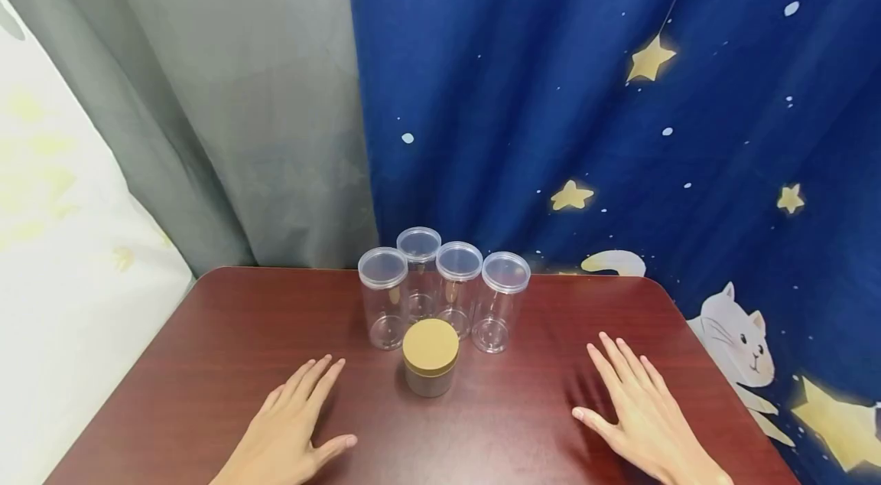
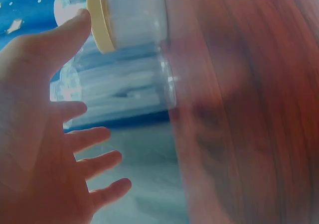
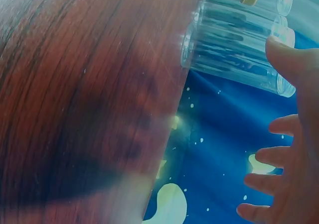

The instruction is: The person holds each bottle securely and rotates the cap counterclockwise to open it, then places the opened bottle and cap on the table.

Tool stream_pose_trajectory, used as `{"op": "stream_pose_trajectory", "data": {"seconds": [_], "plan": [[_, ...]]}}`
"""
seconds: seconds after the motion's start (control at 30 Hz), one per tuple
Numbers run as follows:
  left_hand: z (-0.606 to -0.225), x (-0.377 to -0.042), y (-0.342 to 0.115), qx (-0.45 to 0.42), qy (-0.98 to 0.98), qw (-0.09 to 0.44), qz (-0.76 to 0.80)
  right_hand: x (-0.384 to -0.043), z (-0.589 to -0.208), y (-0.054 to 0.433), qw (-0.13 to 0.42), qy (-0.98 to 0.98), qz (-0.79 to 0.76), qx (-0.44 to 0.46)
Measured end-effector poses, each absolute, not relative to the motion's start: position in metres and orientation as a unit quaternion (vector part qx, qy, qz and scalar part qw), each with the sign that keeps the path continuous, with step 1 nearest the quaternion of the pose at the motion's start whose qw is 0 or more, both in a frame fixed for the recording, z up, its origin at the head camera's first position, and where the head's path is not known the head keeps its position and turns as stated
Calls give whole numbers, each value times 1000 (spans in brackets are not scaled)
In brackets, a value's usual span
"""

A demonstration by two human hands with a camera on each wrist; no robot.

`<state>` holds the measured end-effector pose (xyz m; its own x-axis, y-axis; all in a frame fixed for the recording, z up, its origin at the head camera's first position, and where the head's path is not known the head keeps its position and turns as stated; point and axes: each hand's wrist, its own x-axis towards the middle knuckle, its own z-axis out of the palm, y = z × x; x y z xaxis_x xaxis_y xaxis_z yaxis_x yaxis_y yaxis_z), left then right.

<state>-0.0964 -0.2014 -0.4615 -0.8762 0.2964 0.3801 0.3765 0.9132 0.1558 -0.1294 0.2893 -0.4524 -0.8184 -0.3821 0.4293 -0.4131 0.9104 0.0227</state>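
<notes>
My left hand (image 1: 290, 424) is over the table's left half with fingers extended and thumb spread, holding nothing. On the other side, my right hand (image 1: 636, 412) has its fingers straight and is likewise without any object. Between them stands a short frosted jar with a gold lid (image 1: 430, 347), nearer to the left hand. Just behind it several tall clear jars with clear lids (image 1: 505, 275) stand upright in a cluster. In the left wrist view the thumb overlaps the gold lid (image 2: 101, 22), with the left hand apart from it in the head view.
The dark red wooden table (image 1: 261, 332) has rounded back corners. Behind it hang a grey curtain (image 1: 275, 125) and a blue curtain (image 1: 495, 102) with stars and a white cat. A white patterned cloth (image 1: 76, 255) hangs at the left.
</notes>
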Motion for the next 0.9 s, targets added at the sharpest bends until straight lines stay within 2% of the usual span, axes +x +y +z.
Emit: {"op": "stream_pose_trajectory", "data": {"seconds": [0.27, 0.67, 0.9], "plan": [[-456, -99, -184, -187, -954, 183, -149, -131, -449, 280, 208, -953, 48, 214], [-454, -110, -155, -151, -960, 103, -214, -136, -444, 256, 209, -946, 70, 236], [-464, -119, -136, -130, -949, 80, -275, -136, -446, 240, 198, -944, 85, 249]]}}
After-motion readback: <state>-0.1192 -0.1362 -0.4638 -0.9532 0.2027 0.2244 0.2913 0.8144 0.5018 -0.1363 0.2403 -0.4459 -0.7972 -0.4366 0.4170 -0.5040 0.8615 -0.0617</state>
